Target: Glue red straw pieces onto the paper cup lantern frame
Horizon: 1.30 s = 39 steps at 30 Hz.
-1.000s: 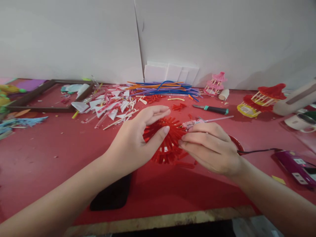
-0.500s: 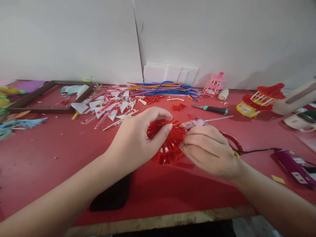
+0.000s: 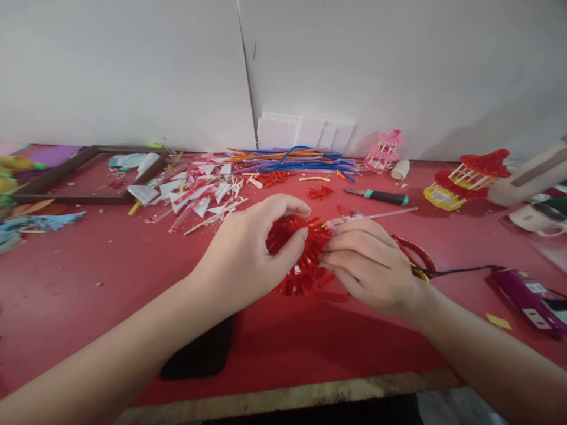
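A round red piece made of many short radiating strips [image 3: 305, 277] lies on the red table in front of me. My left hand [image 3: 257, 248] curves around its left side, thumb and forefinger forming a C with a gap between the tips; its other fingers are hidden. At the right side of the piece, my right hand [image 3: 370, 260] has its fingers pressed together at the strips. What lies between those fingertips is too small to make out. Loose red strips [image 3: 330, 294] rest at the near edge of the piece.
Behind are coloured sticks [image 3: 296, 158], a cutter knife [image 3: 376, 196] and scraps [image 3: 190, 189]. Small pagodas, one pink [image 3: 384, 152], one red [image 3: 473, 174], stand right, near a mug [image 3: 534, 217] and purple power strip [image 3: 527, 301]. A dark phone-like slab [image 3: 201, 348] lies near the front edge.
My right hand has shifted slightly left and up along the strips, showing more of the red-handled object behind it. My left hand has barely moved.
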Each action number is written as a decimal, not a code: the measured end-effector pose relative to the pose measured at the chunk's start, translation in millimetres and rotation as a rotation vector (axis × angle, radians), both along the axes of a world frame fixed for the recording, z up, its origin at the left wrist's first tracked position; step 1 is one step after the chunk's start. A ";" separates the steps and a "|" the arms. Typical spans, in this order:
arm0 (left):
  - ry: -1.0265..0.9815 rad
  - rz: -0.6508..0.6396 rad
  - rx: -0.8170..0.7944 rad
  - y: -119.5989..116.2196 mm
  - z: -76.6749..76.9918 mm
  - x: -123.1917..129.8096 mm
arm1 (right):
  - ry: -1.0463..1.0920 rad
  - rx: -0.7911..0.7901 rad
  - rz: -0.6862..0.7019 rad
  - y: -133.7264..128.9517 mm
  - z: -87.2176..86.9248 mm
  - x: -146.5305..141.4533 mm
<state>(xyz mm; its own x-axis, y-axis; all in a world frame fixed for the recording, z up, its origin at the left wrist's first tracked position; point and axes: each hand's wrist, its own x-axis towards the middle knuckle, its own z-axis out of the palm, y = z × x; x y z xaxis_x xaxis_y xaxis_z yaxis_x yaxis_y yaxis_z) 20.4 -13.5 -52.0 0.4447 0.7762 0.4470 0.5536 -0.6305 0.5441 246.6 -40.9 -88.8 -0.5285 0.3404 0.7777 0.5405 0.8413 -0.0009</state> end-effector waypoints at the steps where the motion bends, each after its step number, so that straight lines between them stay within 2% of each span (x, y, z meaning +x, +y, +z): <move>1: -0.001 0.000 -0.005 -0.1 0.1 0.4 | 0.008 -0.009 0.003 0.4 -0.4 0.7; 7: -0.019 0.009 -0.011 -2.4 -0.1 1.8 | 0.069 -0.106 0.022 5.6 -6.7 3.6; 15: -0.024 0.011 -0.020 -1.2 -2.6 3.2 | 0.071 -0.119 0.041 6.0 -8.9 5.8; 19: -0.011 0.013 -0.022 -1.1 -0.2 2.3 | 0.221 -0.178 0.063 -5.0 -9.6 5.5; 21: -0.008 0.013 -0.025 -1.0 2.0 1.5 | 0.303 -0.241 0.010 -10.0 -14.6 3.3; 24: 0.001 0.006 -0.025 -0.7 4.9 1.5 | 0.300 -0.321 -0.107 -13.9 -25.4 -3.1; 28: 0.031 0.004 -0.024 0.1 6.1 3.5 | 0.314 -0.311 -0.183 -14.0 -32.8 -12.6; 30: 0.032 0.000 -0.035 0.7 6.2 4.3 | 0.312 -0.313 -0.160 -14.6 -30.9 -15.0; 34: 0.020 -0.009 -0.052 1.4 6.7 3.7 | 0.368 -0.385 0.020 -19.8 -25.6 -13.1; 36: 0.012 -0.014 -0.059 1.3 6.5 2.7 | 0.460 -0.425 0.088 -21.9 -26.0 -10.0; 39: 0.006 -0.019 -0.078 1.4 5.4 2.0 | 0.665 -0.473 0.111 -19.3 -28.9 -5.1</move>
<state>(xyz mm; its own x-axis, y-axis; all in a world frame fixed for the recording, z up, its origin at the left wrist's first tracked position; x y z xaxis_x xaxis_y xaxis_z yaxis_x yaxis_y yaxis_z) 22.4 -12.1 -46.6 0.4619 0.8001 0.3827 0.5450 -0.5965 0.5892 241.5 -60.2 -117.7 -0.0579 0.6833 0.7278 0.2160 0.7204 -0.6591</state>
